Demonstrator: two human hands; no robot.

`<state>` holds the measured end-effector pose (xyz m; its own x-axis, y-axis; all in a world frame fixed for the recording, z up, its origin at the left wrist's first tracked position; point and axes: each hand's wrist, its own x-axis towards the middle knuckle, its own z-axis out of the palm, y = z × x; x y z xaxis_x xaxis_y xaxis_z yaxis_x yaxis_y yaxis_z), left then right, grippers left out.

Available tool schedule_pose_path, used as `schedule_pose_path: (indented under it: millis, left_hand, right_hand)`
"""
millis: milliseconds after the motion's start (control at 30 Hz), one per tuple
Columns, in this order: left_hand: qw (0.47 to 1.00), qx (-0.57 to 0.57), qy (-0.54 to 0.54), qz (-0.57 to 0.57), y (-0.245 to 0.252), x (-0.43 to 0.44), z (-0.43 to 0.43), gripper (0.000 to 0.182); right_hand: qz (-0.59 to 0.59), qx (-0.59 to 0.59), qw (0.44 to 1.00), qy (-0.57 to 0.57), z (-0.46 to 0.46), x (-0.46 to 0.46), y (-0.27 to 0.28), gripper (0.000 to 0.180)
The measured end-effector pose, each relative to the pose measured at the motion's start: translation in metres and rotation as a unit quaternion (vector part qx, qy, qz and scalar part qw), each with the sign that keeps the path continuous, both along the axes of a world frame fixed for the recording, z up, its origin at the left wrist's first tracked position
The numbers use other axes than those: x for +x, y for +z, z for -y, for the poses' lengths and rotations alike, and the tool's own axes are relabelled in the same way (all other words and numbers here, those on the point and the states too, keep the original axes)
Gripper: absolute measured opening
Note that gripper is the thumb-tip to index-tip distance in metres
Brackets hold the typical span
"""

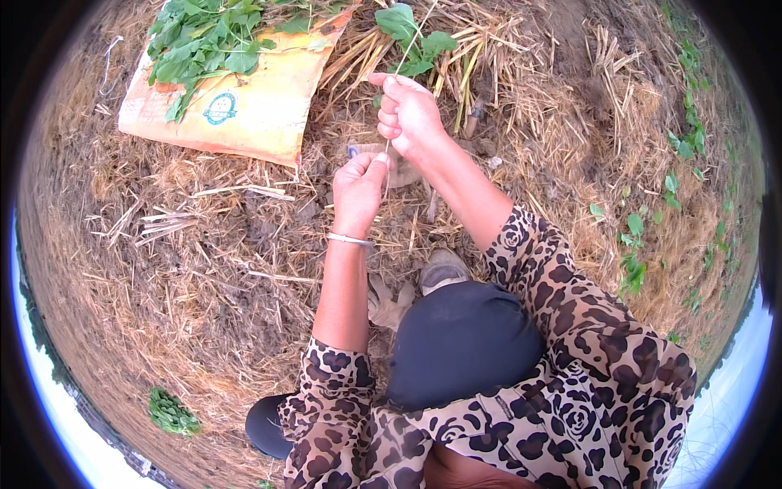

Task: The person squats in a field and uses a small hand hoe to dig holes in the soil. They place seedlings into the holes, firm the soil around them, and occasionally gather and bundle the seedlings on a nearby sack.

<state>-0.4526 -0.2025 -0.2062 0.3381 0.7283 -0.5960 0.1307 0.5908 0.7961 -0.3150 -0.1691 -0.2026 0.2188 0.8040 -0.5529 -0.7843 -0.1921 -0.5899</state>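
A thin pale strand, perhaps a straw or string (415, 38), runs upward between my hands and past the top of the view. My left hand (359, 183), with a bangle at the wrist, pinches its lower part between thumb and forefinger. Higher and to the right, my right hand (406, 113) is closed on the strand. Behind it stands a green leafy plant (414, 40) amid straw. A cloth-like glove (400, 172) seems to lie on the ground behind my hands; they partly hide it.
An orange-yellow woven sack (263, 110) bearing print lies at the upper left, with cut leafy greens (211, 46) on it. Dry straw (165, 226) covers the soil. Another glove (388, 302) lies near my shoe (443, 269). Green plants (634, 244) grow at the right.
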Motion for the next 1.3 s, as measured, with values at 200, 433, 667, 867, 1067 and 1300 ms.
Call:
schedule_pose_path:
  millis: [200,433,667,867,1067,1300]
  left_hand:
    - [0.990,0.123,0.044,-0.054,-0.013,-0.015,0.001,0.020]
    - [0.784,0.443,0.072,-0.429,0.018,-0.109,0.027,0.036]
    - [0.873,0.349,0.167,-0.296,0.016,-0.140,0.130,0.014]
    - [0.965,0.142,0.210,-0.071,0.040,-0.129,0.182,0.023]
    - [0.919,-0.053,0.157,0.357,0.096,-0.167,0.189,0.070]
    - [0.809,0.079,0.388,0.435,0.173,-0.234,0.211,0.014]
  right_hand:
    - [0.020,0.109,0.984,0.138,0.002,0.020,-0.020,0.043]
    - [0.597,-0.002,0.684,0.419,0.070,0.000,-0.052,0.064]
    - [0.633,0.052,0.714,0.295,0.082,-0.017,-0.053,0.019]
    - [0.480,0.068,0.796,0.364,0.122,-0.032,0.069,0.009]
    - [0.407,0.160,0.654,0.617,0.137,-0.136,0.198,0.012]
    - [0.502,0.314,0.504,0.629,0.172,-0.254,0.273,0.010]
